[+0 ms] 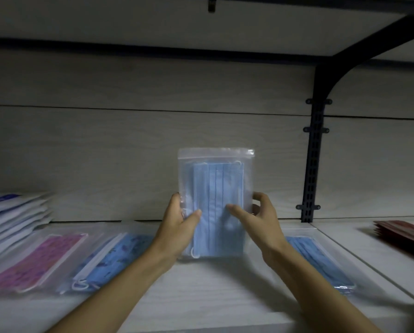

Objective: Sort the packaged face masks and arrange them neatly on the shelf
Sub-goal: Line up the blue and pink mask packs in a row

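Note:
A clear zip bag of plain light-blue face masks (216, 186) stands upright on its lower edge on the white shelf (215, 284), in the middle. My left hand (180, 224) grips the bag's lower left edge, thumb across the front. My right hand (256, 216) holds the lower right side, fingers behind the bag and thumb on the front. Flat on the shelf lie a pink patterned mask pack (36, 260), a blue patterned mask pack (109, 260) and another plain blue mask pack (321, 263).
A stack of white-and-blue packets (11, 217) sits at the far left. Dark red packets (402, 236) lie on the neighbouring shelf at the right. A black slotted upright with a bracket (314, 150) rises at the back right. Another shelf board hangs overhead.

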Motion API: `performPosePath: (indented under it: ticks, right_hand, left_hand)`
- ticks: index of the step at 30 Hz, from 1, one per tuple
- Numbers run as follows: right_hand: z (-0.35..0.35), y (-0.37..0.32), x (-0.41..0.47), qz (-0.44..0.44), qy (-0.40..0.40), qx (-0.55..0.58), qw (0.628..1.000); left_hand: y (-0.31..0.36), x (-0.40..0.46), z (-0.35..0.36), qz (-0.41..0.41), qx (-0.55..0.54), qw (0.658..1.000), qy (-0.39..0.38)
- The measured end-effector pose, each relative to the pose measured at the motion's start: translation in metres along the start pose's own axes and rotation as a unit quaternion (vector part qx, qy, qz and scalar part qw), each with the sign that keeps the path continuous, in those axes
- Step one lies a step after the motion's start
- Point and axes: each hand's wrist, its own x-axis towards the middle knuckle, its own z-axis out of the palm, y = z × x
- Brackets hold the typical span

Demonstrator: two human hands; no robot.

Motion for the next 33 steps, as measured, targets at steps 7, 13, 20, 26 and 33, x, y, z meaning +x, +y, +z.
performPosePath:
  ticks: [7, 13, 20, 26, 33]
  right_hand:
    - [-0.013, -0.004, 0.004, 0.016, -0.115, -0.041, 0.992]
    - [-0.017, -0.005, 0.004, 0.078, -0.113, -0.08, 0.987]
    - [-0.023, -0.011, -0.009, 0.172, -0.121, -0.25, 0.945]
    - [-0.022, -0.008, -0.015, 0.158, -0.148, -0.359, 0.908]
    - [-0.021, -0.018, -0.024, 0.128, -0.187, -0.448, 0.865]
  left_hand:
    - [0.006, 0.011, -0.003, -0.051, -0.051, 0.997, 0.02]
    - [0.011, 0.013, -0.003, -0.202, -0.013, 0.979, -0.019]
    - [0.012, 0.004, 0.0, -0.3, 0.081, 0.949, -0.059]
    - [0.016, -0.011, 0.0, -0.262, 0.208, 0.939, -0.079]
    - [0.015, -0.021, 0.0, -0.235, 0.332, 0.907, -0.113]
